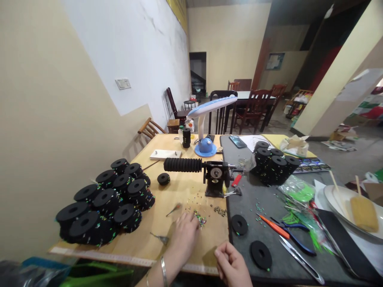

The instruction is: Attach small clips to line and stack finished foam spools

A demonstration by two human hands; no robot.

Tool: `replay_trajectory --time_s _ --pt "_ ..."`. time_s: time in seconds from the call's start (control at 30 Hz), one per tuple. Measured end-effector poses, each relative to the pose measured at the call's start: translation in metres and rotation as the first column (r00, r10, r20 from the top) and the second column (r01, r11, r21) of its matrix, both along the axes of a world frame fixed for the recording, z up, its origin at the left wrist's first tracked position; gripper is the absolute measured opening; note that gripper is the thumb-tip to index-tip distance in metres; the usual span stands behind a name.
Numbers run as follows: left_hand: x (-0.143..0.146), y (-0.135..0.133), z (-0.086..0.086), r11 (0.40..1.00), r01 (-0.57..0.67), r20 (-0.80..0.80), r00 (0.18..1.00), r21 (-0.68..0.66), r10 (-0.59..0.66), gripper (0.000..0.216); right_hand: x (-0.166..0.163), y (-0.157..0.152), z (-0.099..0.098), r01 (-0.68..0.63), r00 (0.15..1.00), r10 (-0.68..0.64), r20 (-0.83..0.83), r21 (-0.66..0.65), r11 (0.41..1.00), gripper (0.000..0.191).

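Note:
My left hand [184, 234] rests on the wooden table with its fingers bent and bunched. Its fingertips touch the edge of a small pile of colored beads [201, 220]; whatever may be between them is hidden. Near the table's front edge, my right hand [232, 264] is curled into a pinch, and I cannot make out anything in it. Two small feathery pieces with thin stems, one a grey tuft [163, 239] and one with a reddish tip [177, 207], lie left of and beyond my left hand. Small dark pieces [220, 211] are scattered right of the beads.
Stacked black foam spools [103, 199] fill the table's left side; more spools [271, 165] stand back right. A black clamp device [215, 177] bears a ribbed foam roll [182, 164]. Behind it is a blue lamp [206, 146]. Tweezers [302, 261], pliers [299, 239] and foam discs [261, 255] lie right.

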State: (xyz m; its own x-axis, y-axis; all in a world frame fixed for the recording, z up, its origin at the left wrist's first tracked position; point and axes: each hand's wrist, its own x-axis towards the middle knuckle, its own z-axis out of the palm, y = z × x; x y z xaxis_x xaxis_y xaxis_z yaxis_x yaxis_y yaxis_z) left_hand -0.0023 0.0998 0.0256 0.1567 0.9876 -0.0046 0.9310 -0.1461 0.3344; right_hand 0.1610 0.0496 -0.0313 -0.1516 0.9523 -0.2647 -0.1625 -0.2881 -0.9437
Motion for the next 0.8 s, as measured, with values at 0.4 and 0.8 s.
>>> replay_trajectory --time_s 0.4,0.8 --pt "-0.002 -0.005 0.010 0.999 0.013 0.230 0.973 0.043 -0.023 0.022 -0.002 -0.002 -0.003 0.008 1.000 -0.008 -0.026 -0.024 1.000 0.058" --pt "0.018 -0.055 -0.020 0.923 0.013 0.900 0.228 -0.385 0.372 0.032 -0.007 -0.020 0.010 -0.081 0.995 0.080 -0.057 -0.011 0.997 0.050"
